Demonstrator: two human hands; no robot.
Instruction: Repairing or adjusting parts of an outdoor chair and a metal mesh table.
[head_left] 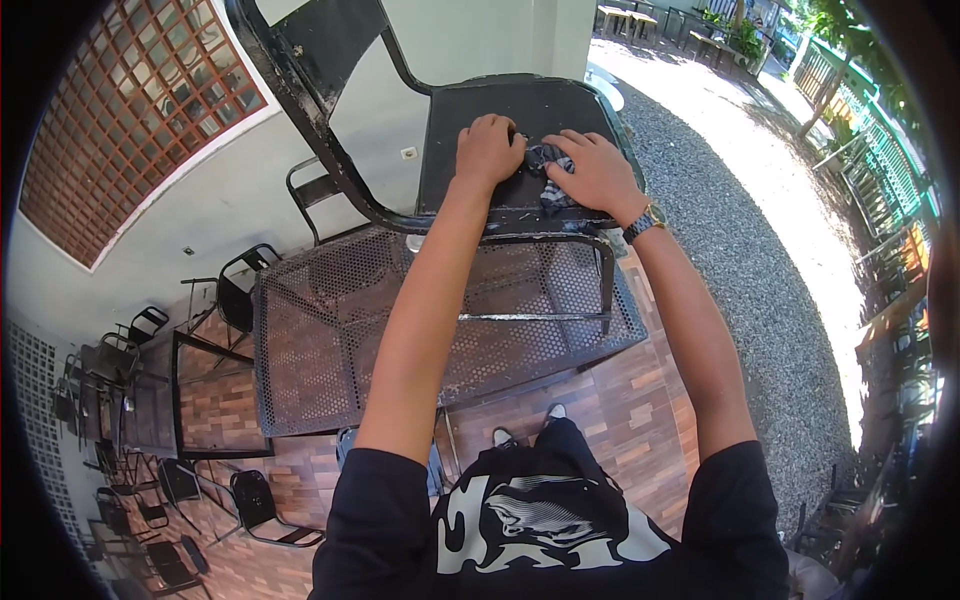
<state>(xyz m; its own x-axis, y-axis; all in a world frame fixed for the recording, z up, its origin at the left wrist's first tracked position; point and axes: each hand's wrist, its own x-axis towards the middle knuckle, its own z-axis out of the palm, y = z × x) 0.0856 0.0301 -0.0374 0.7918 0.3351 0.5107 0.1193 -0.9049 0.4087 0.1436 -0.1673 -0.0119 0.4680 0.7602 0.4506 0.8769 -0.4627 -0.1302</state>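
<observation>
A black metal chair (pixel 450 150) stands on top of a perforated metal table (pixel 400 290), its worn seat toward me and its backrest at the upper left. On the right part of the seat my right hand (pixel 598 175), with a watch at the wrist, presses a crumpled grey and black patterned cloth (pixel 556 192), fingers bent over it. Beside the cloth's left end, my left hand (pixel 487 150) is curled closed against the seat. What lies inside its fingers, if anything, is hidden.
Several black chairs (pixel 252 500) stand and lie at the left, near a dark table frame (pixel 225 452). A pale wall (pixel 150 200) with a lattice window (pixel 135 110) rises behind. Brick-patterned floor (pixel 630 400) meets gravel (pixel 730 240) on the right.
</observation>
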